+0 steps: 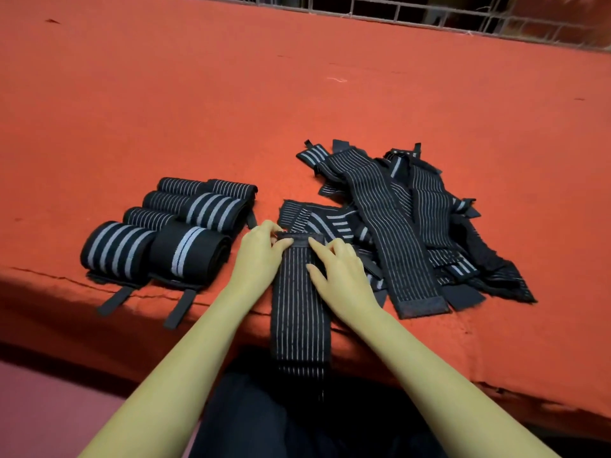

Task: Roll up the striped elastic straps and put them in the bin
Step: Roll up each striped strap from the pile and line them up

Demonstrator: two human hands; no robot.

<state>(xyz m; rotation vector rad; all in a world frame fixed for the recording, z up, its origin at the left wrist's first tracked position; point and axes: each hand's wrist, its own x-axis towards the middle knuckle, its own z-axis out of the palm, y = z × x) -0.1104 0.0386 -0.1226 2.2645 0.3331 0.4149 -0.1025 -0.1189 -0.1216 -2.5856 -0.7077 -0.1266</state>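
A black strap with thin white stripes (299,312) lies flat in front of me and hangs over the table's front edge. My left hand (259,252) pinches its far left corner at the black end band. My right hand (337,262) lies on the strap's right side, with the forefinger at the end band and the fingers fairly straight. Several rolled-up striped straps (165,226) sit in a cluster to the left. A loose pile of unrolled straps (406,219) lies to the right. No bin is in view.
The table is covered in an orange-red cloth (231,94). A metal grille (429,14) runs along its far edge. Two black end tabs (180,309) from the rolls stick out over the front edge. My dark clothing shows below the table.
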